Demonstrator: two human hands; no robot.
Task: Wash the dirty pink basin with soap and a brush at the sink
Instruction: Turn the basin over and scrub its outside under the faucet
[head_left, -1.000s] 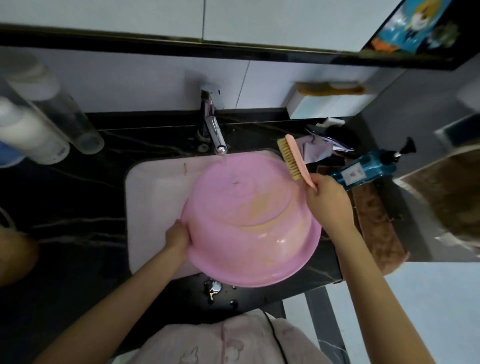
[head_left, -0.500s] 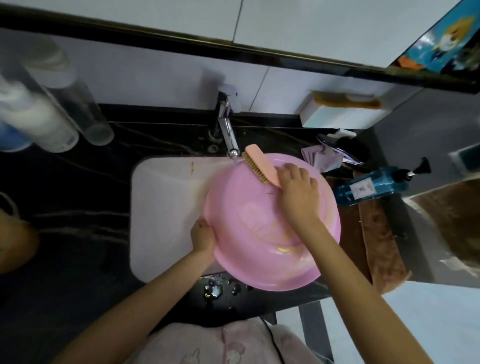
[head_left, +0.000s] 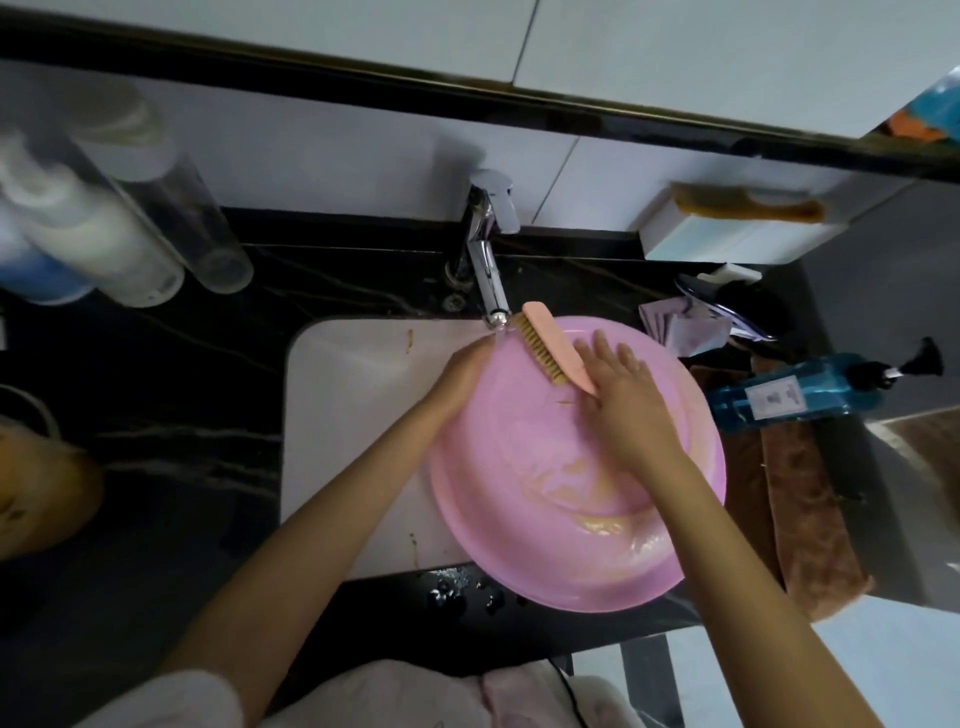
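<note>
Pink basin (head_left: 571, 519) looks light, stiff and slippery; my left hand (head_left: 457, 376) grips its rim, my right hand (head_left: 626, 402) presses the brush (head_left: 550, 348), fingers straight.

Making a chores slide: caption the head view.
Right hand presses a pink-backed bristle brush against the round pink plastic basin below the chrome tap; left hand holds its rim.
</note>
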